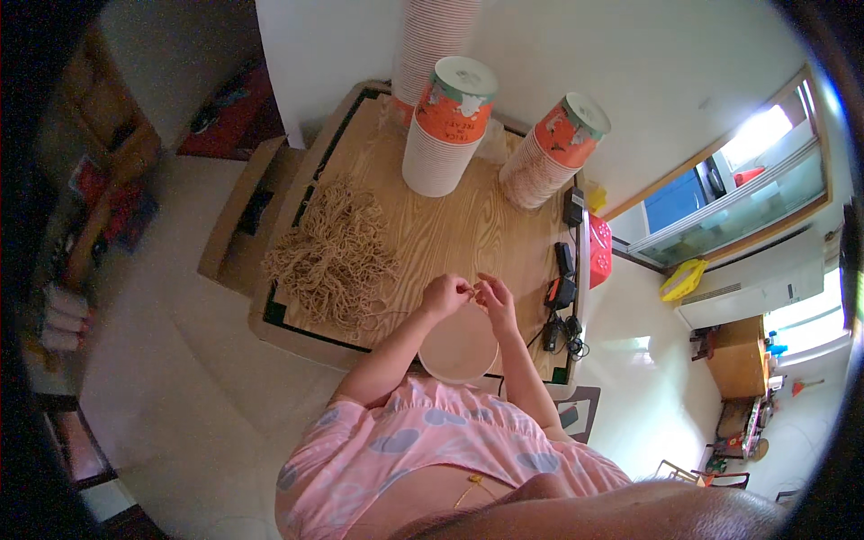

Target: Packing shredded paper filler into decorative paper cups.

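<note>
My left hand [447, 295] and my right hand [496, 303] meet above the far rim of an open white paper bucket [457, 349], which stands close to my body. Both hands are closed, fingertips pinched together around a small tan bit that looks like cord. Its ends are too small to make out, and my fingers cover part of the rim. Left of my hands lies a tangled heap of tan cord [337, 252], with a loose strand trailing toward my left forearm.
Upside-down stacks of orange and white paper buckets [441, 157] [540, 171] stand at the table's far side. Black power adapters and cables [560, 292] line the right edge. A cardboard box [238, 216] sits beyond the left edge; a red container [599, 252] is off the right.
</note>
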`<state>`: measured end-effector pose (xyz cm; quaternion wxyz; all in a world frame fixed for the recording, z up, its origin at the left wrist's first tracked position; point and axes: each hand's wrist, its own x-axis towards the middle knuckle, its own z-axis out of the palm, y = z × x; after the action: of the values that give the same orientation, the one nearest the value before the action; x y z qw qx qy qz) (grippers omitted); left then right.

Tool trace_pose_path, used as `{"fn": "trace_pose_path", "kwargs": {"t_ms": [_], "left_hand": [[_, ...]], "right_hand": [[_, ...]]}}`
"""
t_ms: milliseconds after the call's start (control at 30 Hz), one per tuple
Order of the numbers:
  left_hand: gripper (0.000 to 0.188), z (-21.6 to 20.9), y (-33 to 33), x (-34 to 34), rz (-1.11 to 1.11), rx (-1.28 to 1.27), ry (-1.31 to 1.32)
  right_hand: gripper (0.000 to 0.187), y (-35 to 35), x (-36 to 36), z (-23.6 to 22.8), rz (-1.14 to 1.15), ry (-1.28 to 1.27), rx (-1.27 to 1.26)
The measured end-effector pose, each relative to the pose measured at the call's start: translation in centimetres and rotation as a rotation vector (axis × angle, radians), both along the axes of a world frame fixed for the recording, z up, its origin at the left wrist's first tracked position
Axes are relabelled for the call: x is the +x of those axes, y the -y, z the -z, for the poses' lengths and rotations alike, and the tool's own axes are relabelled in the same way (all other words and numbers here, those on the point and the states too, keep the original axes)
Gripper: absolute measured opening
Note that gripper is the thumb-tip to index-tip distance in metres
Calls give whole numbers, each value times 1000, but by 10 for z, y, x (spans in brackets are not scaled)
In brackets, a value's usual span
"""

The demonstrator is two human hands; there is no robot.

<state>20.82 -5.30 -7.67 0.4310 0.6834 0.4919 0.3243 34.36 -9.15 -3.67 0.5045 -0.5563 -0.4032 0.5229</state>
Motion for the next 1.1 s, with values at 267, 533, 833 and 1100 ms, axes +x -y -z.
{"fn": "trace_pose_path", "kwargs": {"t_ms": [267,533,833,1100], "left_hand": [[17,-11,2,2,17,-2,-14],[18,-22,5,2,17,-2,-41],[16,13,-5,11,-15,-138,113],[11,39,-10,16,-19,-286,414]], "right_hand": [[16,-4,7,18,28,248,86],[23,-9,8,23,8,448,148],[17,-2,8,22,33,390,44],[17,19,-12,-9,-141,839,407]]}}
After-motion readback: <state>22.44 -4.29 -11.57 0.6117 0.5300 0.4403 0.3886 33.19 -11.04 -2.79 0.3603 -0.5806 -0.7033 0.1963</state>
